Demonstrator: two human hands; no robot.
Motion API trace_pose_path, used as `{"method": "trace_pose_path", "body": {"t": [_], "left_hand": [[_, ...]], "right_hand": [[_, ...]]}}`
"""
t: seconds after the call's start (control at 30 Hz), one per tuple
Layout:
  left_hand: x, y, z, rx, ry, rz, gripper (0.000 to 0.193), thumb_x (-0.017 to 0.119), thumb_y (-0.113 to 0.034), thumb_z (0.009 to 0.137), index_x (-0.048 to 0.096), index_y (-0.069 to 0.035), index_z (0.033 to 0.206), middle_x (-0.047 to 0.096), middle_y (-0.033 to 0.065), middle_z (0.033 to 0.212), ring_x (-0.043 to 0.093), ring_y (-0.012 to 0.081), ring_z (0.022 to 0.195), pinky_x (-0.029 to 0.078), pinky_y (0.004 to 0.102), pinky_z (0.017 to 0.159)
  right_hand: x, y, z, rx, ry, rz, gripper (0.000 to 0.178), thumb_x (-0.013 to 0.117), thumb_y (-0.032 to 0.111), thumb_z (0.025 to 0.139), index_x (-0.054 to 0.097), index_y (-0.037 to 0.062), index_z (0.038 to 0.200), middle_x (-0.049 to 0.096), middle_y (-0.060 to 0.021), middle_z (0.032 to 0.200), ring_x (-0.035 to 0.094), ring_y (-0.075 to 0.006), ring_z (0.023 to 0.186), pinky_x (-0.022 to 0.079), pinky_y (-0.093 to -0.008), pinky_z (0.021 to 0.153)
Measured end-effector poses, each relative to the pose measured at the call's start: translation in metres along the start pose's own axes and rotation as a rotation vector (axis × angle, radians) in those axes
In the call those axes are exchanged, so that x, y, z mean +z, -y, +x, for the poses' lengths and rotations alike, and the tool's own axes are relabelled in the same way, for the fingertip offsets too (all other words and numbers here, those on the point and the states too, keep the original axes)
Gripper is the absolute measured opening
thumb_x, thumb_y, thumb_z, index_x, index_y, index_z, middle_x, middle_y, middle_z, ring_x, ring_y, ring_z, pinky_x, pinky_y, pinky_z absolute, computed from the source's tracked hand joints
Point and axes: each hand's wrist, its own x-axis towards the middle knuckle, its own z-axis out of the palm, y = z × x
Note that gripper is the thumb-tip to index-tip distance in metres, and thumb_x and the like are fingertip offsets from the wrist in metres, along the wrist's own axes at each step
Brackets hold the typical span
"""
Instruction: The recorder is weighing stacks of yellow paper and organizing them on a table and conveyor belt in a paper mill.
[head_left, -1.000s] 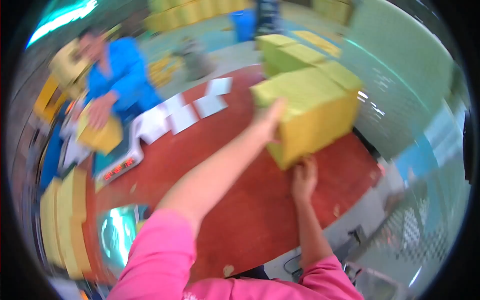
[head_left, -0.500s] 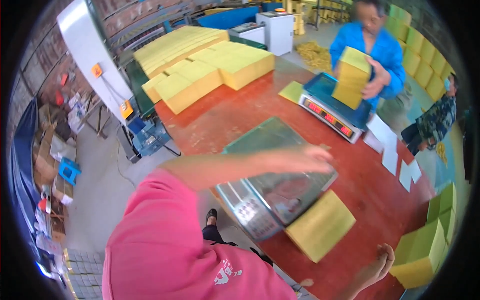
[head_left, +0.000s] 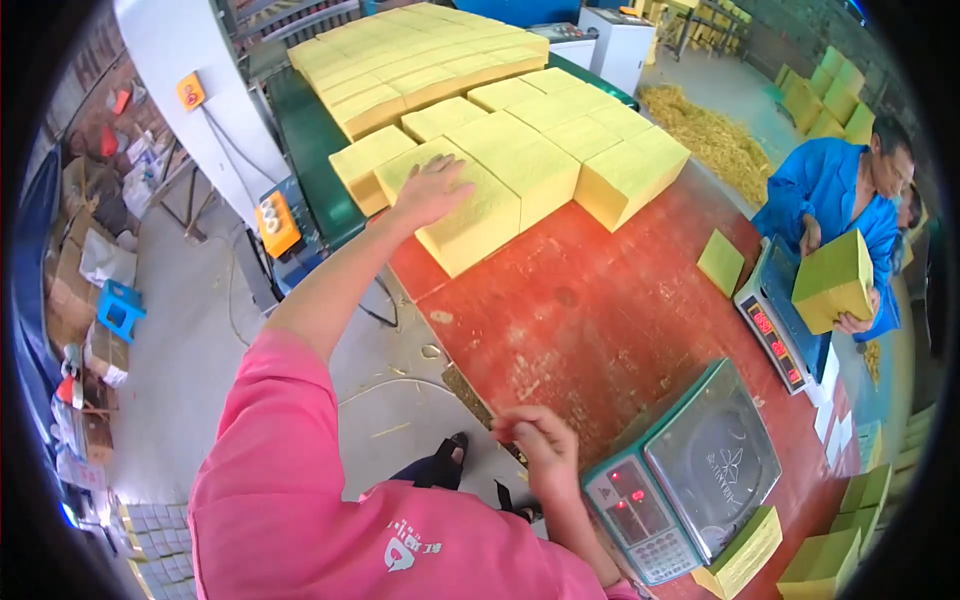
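Observation:
My left hand (head_left: 435, 192) rests with its fingers stretched out on top of a yellow paper stack (head_left: 470, 225) at the front of a group of such stacks. Nothing is gripped in it. Near the table's front edge, my right hand (head_left: 540, 445) hovers with curled fingers and nothing visible in them. Beside it stands a green digital scale (head_left: 640, 500) with a bare metal pan (head_left: 715, 465) and lit red digits. Against the scale's near right side lies another yellow stack (head_left: 745, 555).
A co-worker in blue (head_left: 825, 190) holds a yellow block (head_left: 835, 280) over a second scale (head_left: 775, 320) on the red table (head_left: 570, 290). A thin yellow piece (head_left: 720, 262) lies beside that scale. More yellow blocks (head_left: 825, 565) sit at the lower right. A white machine (head_left: 190, 130) stands left.
My view has swung left. My left hand has moved from above the scale onto the yellow stacks; my right hand has come back near the table's front edge. The co-worker's block is tilted differently.

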Motion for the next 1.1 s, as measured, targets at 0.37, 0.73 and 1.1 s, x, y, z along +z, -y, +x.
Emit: {"method": "trace_pose_path", "body": {"t": [0.37,0.73,1.1], "left_hand": [[0.025,-0.013,0.011,0.397,0.003,0.162,0.069,0.045,-0.048,0.096,0.037,0.003,0.142,0.035,0.0225,0.150,0.030,0.0337,0.142,0.021,0.0444,0.118],[-0.009,-0.084,-0.106,0.365,0.243,-0.088,0.074,0.058,-0.037,0.090,0.031,0.006,0.145,0.034,0.0249,0.150,0.040,0.0434,0.130,0.035,0.0472,0.107],[-0.005,-0.108,-0.232,0.360,0.232,-0.189,0.069,0.058,-0.035,0.093,0.034,0.003,0.145,0.038,0.0230,0.147,0.045,0.0389,0.126,0.039,0.0461,0.105]], "right_hand": [[0.041,0.030,0.180,-0.542,-0.205,-0.462,0.021,0.056,0.007,0.094,0.061,-0.0014,0.112,0.067,-0.0082,0.098,0.060,-0.0118,0.087,0.049,-0.0268,0.078],[0.019,-0.062,0.042,0.344,0.178,0.051,0.022,0.056,0.014,0.093,0.067,-0.0020,0.104,0.068,-0.0076,0.092,0.065,-0.0151,0.087,0.054,-0.0297,0.077],[-0.014,-0.056,-0.054,0.172,0.143,0.246,0.073,0.059,0.019,0.092,0.022,0.0069,0.154,0.028,-0.0148,0.156,0.024,-0.0264,0.144,0.022,-0.0377,0.116]]}}
